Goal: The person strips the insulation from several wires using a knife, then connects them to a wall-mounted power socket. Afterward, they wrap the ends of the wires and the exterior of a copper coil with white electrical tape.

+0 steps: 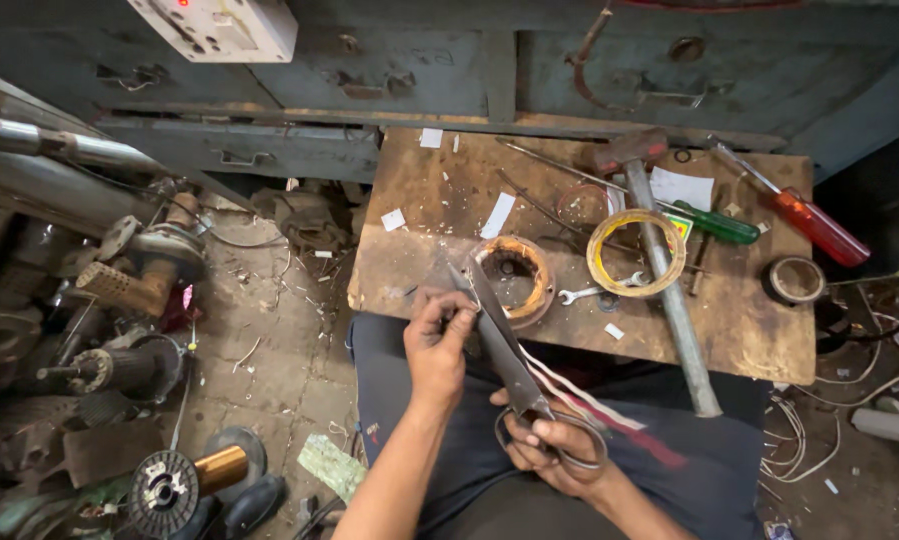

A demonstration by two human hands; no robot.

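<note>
My right hand [554, 450] grips the looped handles of a large pair of dark metal scissors [499, 340], whose long blades point up and left over the front edge of a wooden board [419, 220]. My left hand [437, 335] pinches a small thin piece at the blade tips; what it holds is too small to tell. Several white and red strips [594, 405] lie across my lap beside the scissors. Just past the blades sits a round motor stator [512, 275] with copper windings.
On the board lie a hammer [659, 260], a yellow tape ring [636, 252], a small spanner [594, 293], green [714, 222] and red [814, 225] screwdrivers and a tape roll [796, 279]. Motor parts and a copper wire spool [189, 478] crowd the floor at left. Metal drawers [399, 70] stand behind.
</note>
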